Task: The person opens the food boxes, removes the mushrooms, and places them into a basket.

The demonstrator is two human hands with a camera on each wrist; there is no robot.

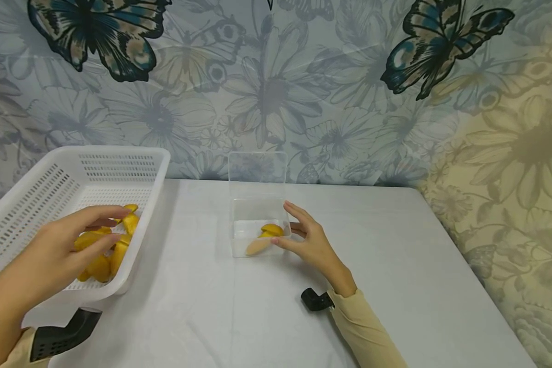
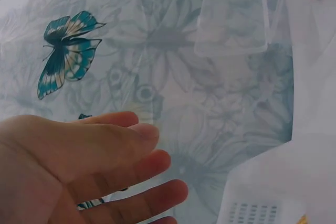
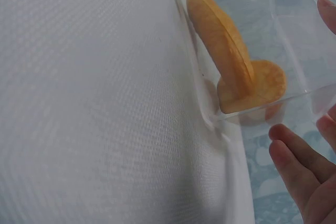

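Note:
Smooth yellow rounded pieces (image 1: 100, 268) lie heaped in a white perforated basket (image 1: 140, 266) on the left. Over this heap is my left hand (image 1: 71, 240), its thumb and fingers spread apart; the left wrist view shows nothing held in the hand (image 2: 100, 166). A clear plastic box (image 1: 236, 230) with its lid (image 1: 257, 167) raised stands mid-table. Inside are yellow pieces (image 1: 272, 230) and a tan one (image 1: 257, 247); in the right wrist view a long wedge (image 3: 220, 40) leans against a rounded piece (image 3: 270, 82). My right hand (image 1: 310, 243) spans the box's right side, fingers loosely extended, fingertips right at its rim.
A white cloth covers the table (image 1: 202, 317). Behind it and to the right hangs a floral fabric (image 1: 276, 92) with butterflies. Black wrist-worn devices (image 1: 64, 335) sit on both forearms. The basket's tall wall stands between the heap and the box.

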